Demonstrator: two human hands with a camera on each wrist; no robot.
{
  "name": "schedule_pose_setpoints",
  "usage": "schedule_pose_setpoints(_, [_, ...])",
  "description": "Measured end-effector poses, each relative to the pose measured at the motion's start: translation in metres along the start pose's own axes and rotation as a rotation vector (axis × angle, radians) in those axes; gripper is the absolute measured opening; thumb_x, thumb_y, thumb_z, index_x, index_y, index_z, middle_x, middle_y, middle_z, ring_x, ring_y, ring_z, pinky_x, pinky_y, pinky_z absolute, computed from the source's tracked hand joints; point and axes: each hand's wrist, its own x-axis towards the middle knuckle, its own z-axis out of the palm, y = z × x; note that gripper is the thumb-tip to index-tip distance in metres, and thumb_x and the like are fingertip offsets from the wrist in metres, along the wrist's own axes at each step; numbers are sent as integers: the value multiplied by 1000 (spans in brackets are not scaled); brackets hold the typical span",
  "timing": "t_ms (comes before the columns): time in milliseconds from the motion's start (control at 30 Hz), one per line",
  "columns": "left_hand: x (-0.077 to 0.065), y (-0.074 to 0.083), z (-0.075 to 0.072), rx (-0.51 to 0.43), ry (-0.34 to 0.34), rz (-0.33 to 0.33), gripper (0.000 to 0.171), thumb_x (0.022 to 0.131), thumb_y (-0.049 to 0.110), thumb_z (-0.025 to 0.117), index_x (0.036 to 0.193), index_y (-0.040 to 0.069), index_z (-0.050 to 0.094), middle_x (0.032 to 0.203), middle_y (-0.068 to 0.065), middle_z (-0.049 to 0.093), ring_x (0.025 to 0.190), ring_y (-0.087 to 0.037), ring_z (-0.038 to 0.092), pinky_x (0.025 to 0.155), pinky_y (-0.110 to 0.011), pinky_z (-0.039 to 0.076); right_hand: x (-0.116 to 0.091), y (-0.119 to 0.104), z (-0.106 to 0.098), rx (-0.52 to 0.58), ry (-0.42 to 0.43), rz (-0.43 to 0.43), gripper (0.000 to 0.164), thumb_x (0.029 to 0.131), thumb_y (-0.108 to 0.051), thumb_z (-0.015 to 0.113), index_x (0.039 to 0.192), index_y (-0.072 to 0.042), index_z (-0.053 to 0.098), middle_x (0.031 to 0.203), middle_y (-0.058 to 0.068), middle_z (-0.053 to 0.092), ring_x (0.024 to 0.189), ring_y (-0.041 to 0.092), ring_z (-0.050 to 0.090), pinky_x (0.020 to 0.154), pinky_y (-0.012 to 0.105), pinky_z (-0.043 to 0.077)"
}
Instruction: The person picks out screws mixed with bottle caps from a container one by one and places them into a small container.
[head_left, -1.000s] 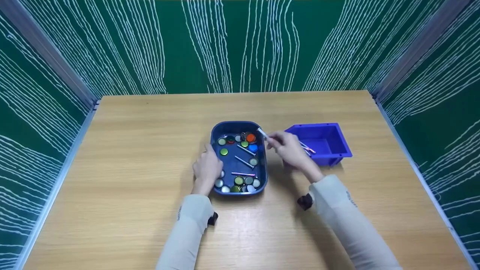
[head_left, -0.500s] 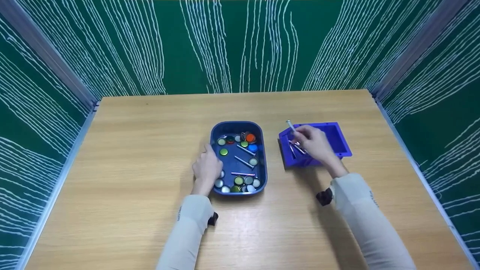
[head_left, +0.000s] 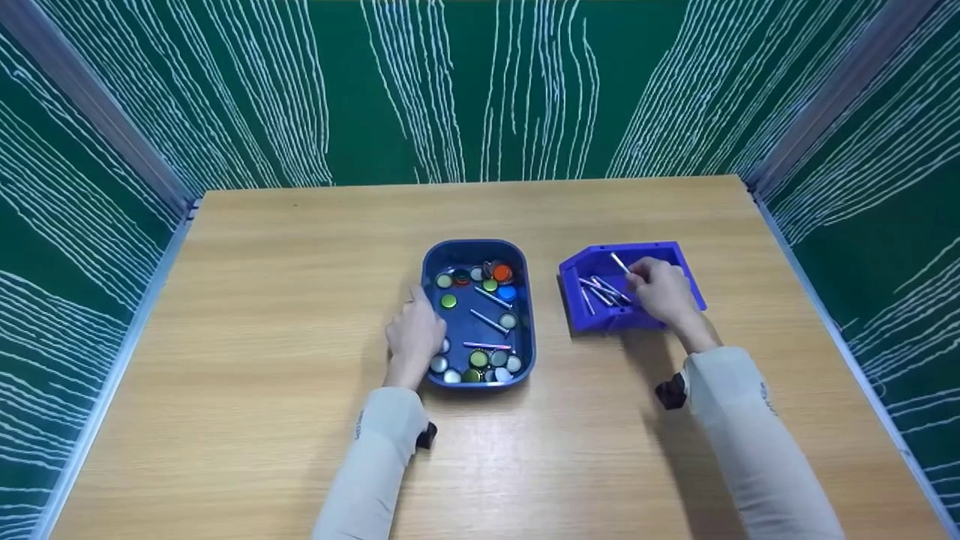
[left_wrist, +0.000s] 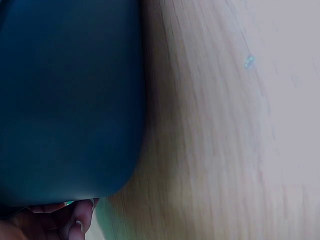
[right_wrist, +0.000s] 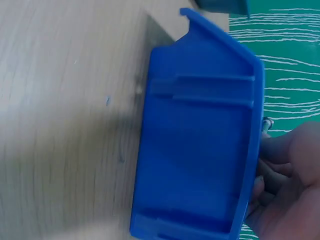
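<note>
My right hand (head_left: 664, 291) pinches a silver bolt (head_left: 619, 263) above the purple-blue parts bin (head_left: 645, 247). The bolt's head points away from me and also shows past the bin rim in the right wrist view. Inside the bin lie several more metal bolts (head_left: 602, 291). My left hand (head_left: 416, 330) grips the left wall of a dark blue tray (head_left: 457, 326); in the left wrist view, curled fingers (left_wrist: 85, 215) show at its rim. Loose in that tray are 3 bolts (head_left: 490, 321) and several bottle caps (head_left: 448, 301), some of them partly hidden by my left hand.
Both containers stand apart on a wooden table (head_left: 285, 315), tray in the middle, bin to its right. Green walls with white wavy lines (head_left: 517, 90) enclose the table's back and sides.
My right hand has carried the bolt from the tray's right edge rightward to over the bin. The left hand has stayed on the tray, and the tray has kept its place.
</note>
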Motion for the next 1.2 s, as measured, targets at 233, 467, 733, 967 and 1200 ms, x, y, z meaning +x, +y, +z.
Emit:
schedule_pose_setpoints(233, [-1, 0, 2, -7, -1, 2, 50, 90, 21, 60, 134, 4, 42, 107, -20, 71, 92, -40, 70, 76, -52, 54, 2, 6, 3, -108, -31, 79, 30, 95, -10, 51, 111, 11, 65, 109, 30, 68, 105, 47, 63, 93, 60, 45])
schedule_pose_setpoints(467, [0, 1, 3, -8, 4, -4, 50, 91, 21, 58, 135, 4, 42, 107, -20, 71, 92, -39, 70, 77, -52, 54, 4, 9, 6, -134, -14, 99, 33, 89, -6, 49, 111, 11, 66, 111, 31, 67, 108, 50, 62, 93, 61, 45])
schedule_pose_setpoints(733, [1, 1, 3, -14, 26, -3, 42, 91, 19, 57, 127, 4, 45, 107, -21, 71, 92, -43, 70, 75, -54, 54, 5, 5, 6, -90, 46, 68, 29, 92, -9, 48, 104, 7, 69, 102, 27, 70, 93, 42, 64, 85, 59, 47])
schedule_pose_setpoints(967, [1, 1, 2, -18, 23, -3, 41, 91, 20, 58, 127, 4, 45, 107, -20, 71, 92, -42, 70, 76, -53, 54, 7, -19, 7, -25, 106, 2, 26, 95, -13, 53, 104, 4, 70, 101, 24, 72, 95, 40, 66, 87, 56, 48])
schedule_pose_setpoints(1200, [1, 0, 1, -20, 11, -7, 40, 92, 19, 57, 127, 4, 44, 107, -20, 70, 93, -39, 70, 78, -53, 54, 5, -58, 23, 32, 63, -106, 22, 93, -10, 57, 105, 2, 70, 102, 20, 73, 94, 35, 67, 86, 51, 50])
